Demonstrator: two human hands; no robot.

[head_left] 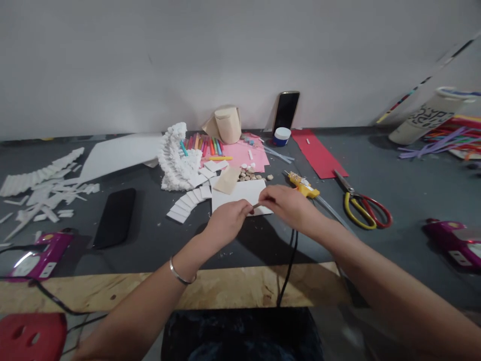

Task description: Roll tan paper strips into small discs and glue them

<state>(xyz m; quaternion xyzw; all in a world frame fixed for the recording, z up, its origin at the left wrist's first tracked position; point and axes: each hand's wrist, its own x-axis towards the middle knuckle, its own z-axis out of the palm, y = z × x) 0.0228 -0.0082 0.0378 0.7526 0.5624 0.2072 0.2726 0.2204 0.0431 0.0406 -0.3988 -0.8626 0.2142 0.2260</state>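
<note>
My left hand (225,224), with a metal bangle (182,271) on its wrist, and my right hand (286,207) meet above a white card (240,196). Between their fingertips is a small thin strip (256,204), pinched by both hands. Its material is too small to tell. Behind the card lie a kraft paper piece (227,180) and small round pebbles (250,175). Left of my left hand runs a stepped row of white foam strips (187,204). A yellow glue gun (302,184) lies just beyond my right hand.
Yellow-and-red handled scissors (363,211) lie to the right, and a black cable (289,265) hangs over the plywood table edge (169,292). White foam scraps, a craggy foam form (176,160), a black phone (114,218), markers and coloured papers cover the grey tabletop.
</note>
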